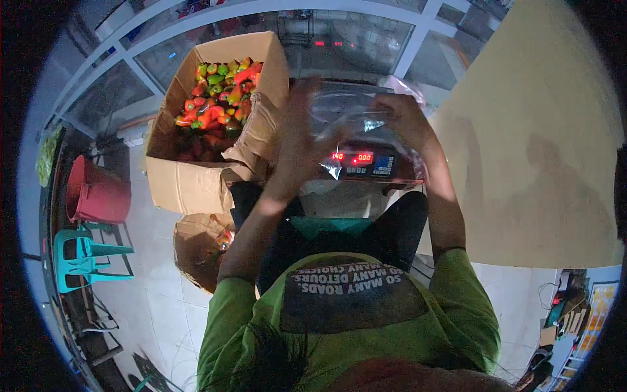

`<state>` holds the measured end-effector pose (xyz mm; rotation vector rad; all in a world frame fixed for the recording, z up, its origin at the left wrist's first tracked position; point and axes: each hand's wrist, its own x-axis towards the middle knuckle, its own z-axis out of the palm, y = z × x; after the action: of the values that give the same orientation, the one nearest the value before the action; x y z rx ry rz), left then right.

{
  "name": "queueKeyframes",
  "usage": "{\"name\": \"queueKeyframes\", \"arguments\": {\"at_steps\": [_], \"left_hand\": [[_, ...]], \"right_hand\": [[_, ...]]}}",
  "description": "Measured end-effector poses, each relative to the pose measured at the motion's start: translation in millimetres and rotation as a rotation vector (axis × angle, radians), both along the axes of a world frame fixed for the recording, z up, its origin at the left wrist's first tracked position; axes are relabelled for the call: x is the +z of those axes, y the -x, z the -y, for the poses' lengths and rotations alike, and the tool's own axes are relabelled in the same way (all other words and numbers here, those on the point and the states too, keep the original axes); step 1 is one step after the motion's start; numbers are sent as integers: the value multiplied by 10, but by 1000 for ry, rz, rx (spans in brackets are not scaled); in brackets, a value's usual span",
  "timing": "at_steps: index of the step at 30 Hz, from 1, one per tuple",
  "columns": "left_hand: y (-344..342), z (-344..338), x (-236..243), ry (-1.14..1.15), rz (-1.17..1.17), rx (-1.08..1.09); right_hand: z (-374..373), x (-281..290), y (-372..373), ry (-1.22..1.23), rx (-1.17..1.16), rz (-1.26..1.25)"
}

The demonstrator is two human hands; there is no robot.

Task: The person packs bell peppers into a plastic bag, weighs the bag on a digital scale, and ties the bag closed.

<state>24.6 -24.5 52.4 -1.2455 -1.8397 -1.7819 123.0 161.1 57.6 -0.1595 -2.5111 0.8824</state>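
Bag (358, 120), clear plastic, one: located above the digital scale (384, 163), creased and catching light. Right grip (403, 122): fingers closed on the film at its right side. Left grip (297, 138): motion-blurred at the opposite side; whether open or closed, cannot tell. Handling, judged: very light, limp, slippery, liable to cling or tear; best pinched at the edges. Adjacent, left: cardboard box (189, 186), containing red and green peppers (219, 98).

Pale tiled floor (160, 320) down here, and straight on it sits an open brown container (188, 242), while over left stands a turquoise plastic stool (65, 259)!
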Motion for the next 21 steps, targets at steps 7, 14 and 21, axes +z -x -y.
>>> {"name": "queueKeyframes", "arguments": {"at_steps": [7,14,21], "left_hand": [[21,-256,-394,60,451,-344],[-36,-199,-421,-105,884,-414],[57,-352,-476,-47,577,-439]], "right_hand": [[158,57,51,204,20,62],[200,-12,50,288,-52,188],[247,-103,25,174,67,-41]]}}
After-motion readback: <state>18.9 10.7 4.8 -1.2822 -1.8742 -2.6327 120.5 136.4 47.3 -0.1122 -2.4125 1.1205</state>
